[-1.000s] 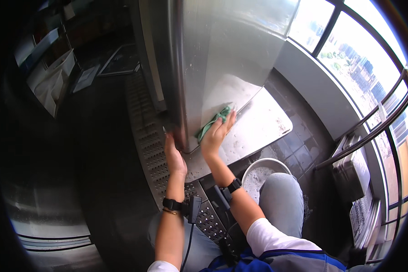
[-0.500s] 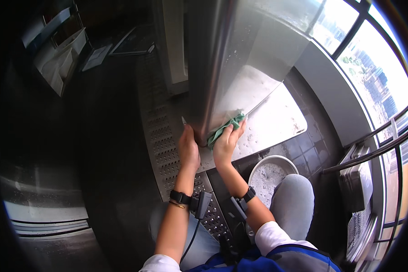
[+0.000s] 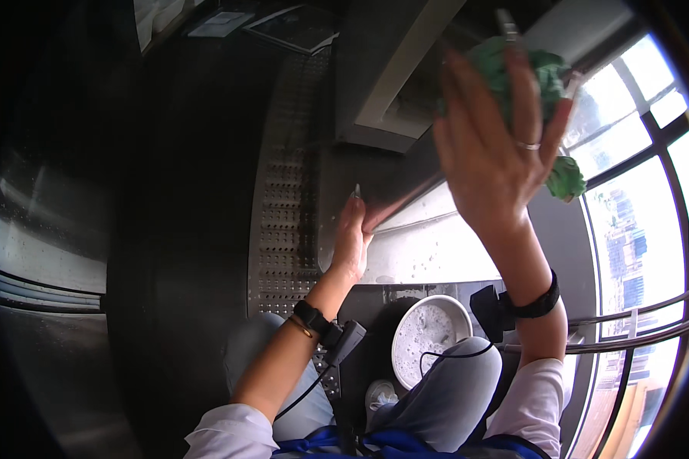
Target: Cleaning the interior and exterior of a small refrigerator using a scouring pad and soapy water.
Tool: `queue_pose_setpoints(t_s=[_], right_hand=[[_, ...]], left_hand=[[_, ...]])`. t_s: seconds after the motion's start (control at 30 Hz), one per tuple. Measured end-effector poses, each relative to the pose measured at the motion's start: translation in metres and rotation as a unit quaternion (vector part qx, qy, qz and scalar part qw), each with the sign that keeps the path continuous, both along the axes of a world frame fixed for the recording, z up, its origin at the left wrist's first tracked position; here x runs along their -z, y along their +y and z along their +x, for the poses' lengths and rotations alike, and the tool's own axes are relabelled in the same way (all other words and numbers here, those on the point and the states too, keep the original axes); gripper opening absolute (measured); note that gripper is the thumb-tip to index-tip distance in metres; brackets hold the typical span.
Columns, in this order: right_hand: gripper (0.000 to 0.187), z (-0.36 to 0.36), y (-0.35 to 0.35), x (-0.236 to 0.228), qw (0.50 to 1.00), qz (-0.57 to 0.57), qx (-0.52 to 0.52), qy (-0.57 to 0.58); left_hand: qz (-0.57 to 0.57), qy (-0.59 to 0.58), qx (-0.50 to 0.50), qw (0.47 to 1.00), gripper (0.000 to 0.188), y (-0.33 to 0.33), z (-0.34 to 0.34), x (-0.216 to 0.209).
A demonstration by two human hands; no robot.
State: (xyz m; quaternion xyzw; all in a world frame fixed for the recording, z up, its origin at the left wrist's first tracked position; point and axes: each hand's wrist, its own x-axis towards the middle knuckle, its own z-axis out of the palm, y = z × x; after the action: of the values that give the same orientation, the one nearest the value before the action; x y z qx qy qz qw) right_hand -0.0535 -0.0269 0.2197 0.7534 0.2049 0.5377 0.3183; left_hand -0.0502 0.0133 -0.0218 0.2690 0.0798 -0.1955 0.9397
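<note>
My left hand (image 3: 350,243) is closed around the lower edge of a shiny metal panel (image 3: 412,191), thumb pointing up. Much of the panel is dark or hidden behind my right arm. Raised at the upper right, my right hand (image 3: 494,145) presses a crumpled green cloth (image 3: 543,76) under its fingers. A loose end of the cloth hangs beside the wrist. The fingers are slightly blurred by motion, and a ring shows on one. Below the panel lies a bright white sheet-like surface (image 3: 436,245), wet with drops.
A round white bucket (image 3: 432,333) of sudsy water stands by my knee. Perforated metal plate (image 3: 279,222) runs along the floor to the left. A pale-edged metal column (image 3: 394,84) rises ahead. Curved rails (image 3: 628,329) and windows (image 3: 635,214) line the right side.
My right hand has moved from the panel's lower part far up and to the right with the green cloth. The left hand stays at the lower edge, and the view has shifted.
</note>
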Motion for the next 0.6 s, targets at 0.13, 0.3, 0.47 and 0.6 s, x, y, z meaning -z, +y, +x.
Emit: queue_pose_setpoints(t_s=[0.13,0.3,0.47,0.6], right_hand=[[0.027,0.006,0.005,0.085,0.961,-0.117,0.067,0.243],[0.03,-0.006,-0.009,0.172,0.917,-0.195,0.059,0.342],[0.029,-0.02,-0.027,0.149,0.898,-0.182,-0.036,0.399],[0.025,-0.029,-0.044,0.087,0.97,-0.057,-0.044,0.231]], left_hand=[[-0.129,0.042,0.02,0.991,0.059,0.019,0.008,0.006],[-0.169,0.114,0.046,0.978,0.064,0.02,0.003,-0.011],[-0.117,0.075,0.068,0.988,0.065,0.02,0.004,-0.005],[0.007,0.049,0.1,0.994,0.057,0.009,0.01,0.002]])
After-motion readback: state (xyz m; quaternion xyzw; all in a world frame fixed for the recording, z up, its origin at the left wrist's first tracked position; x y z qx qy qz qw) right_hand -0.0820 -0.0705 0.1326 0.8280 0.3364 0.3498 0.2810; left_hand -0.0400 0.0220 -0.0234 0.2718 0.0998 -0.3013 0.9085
